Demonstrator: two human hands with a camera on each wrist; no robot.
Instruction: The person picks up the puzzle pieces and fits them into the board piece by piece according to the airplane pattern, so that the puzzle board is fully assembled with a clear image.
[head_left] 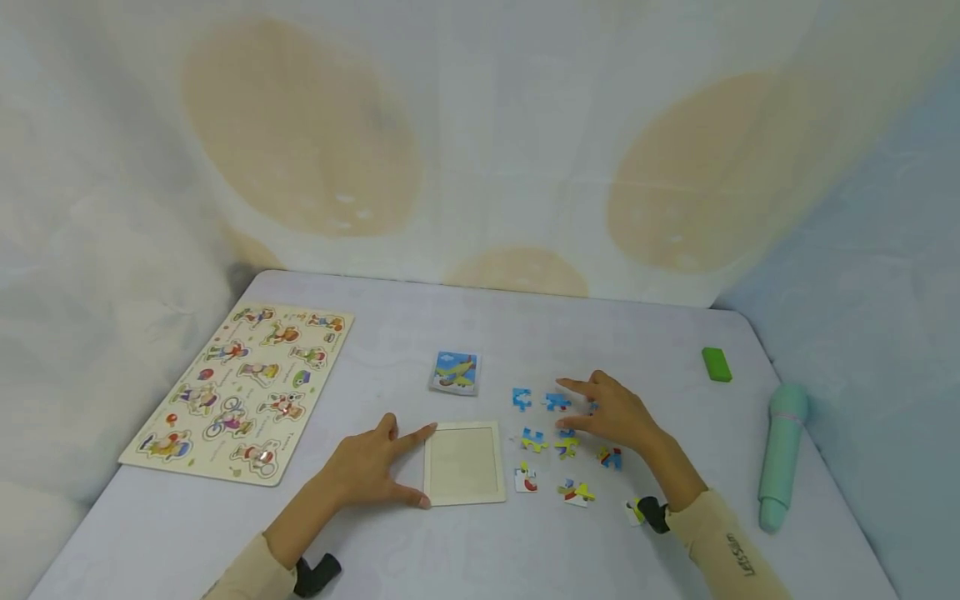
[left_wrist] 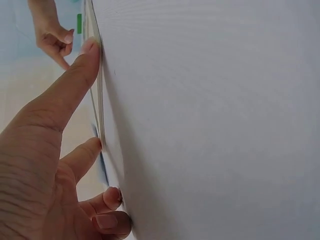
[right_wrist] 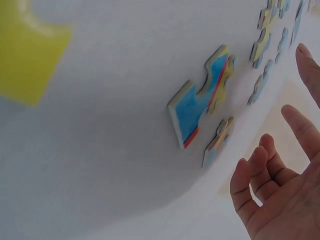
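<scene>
- Loose puzzle pieces (head_left: 533, 440) are lying between the cream tray (head_left: 465, 463) and the desk's (head_left: 450, 550) right edge, the right hand (head_left: 618, 412) being nearer.
- That hand is hovering above them, thumb and forefinger spread, pinching nothing visible.
- The left hand (head_left: 367, 467), thumb and forefinger spread, is touching the tray's left edge.

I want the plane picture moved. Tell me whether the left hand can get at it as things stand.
Likely yes: the left hand only touches the frame at its edge, and nothing visible blocks its way to the plane picture.
</scene>
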